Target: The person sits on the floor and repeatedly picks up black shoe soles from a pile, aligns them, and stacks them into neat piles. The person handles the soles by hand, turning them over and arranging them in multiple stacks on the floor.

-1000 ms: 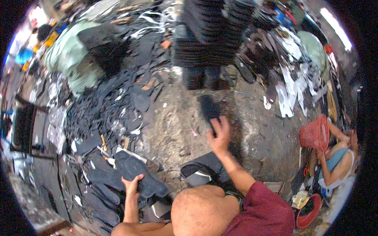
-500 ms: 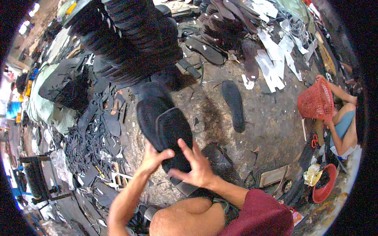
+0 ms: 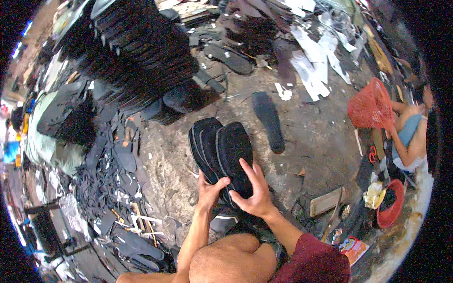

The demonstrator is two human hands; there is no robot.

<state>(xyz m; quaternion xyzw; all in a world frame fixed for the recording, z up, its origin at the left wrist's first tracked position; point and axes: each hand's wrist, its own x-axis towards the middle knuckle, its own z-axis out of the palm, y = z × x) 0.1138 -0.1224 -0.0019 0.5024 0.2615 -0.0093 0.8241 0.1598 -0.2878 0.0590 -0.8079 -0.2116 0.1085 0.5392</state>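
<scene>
Between my hands is a small bundle of black shoe soles (image 3: 234, 141), standing side by side with their rounded toe ends pointing away from me. My left hand (image 3: 211, 189) grips the left side of the bundle near its heel end, thumb across the top. On the right side, my right hand (image 3: 255, 192) is closed around the soles, with its fingers along the outer one. A single dark sole (image 3: 269, 122) lies flat on the floor to the right. Beyond my hands at the left rises a tall leaning stack of black soles (image 3: 137, 56).
Black scraps (image 3: 113, 160) cover the floor at left, beside a pale green sack (image 3: 61, 146). White strips (image 3: 309, 75) and a brown sole pile (image 3: 247, 28) lie at the back. At right, another person's arm (image 3: 401, 146) is near a red basket (image 3: 370, 106); a red basin (image 3: 390, 207) sits closer.
The bundle in my hands has come away from the tall stack, to the right, and its soles now stand more evenly together. The whole view has shifted slightly.
</scene>
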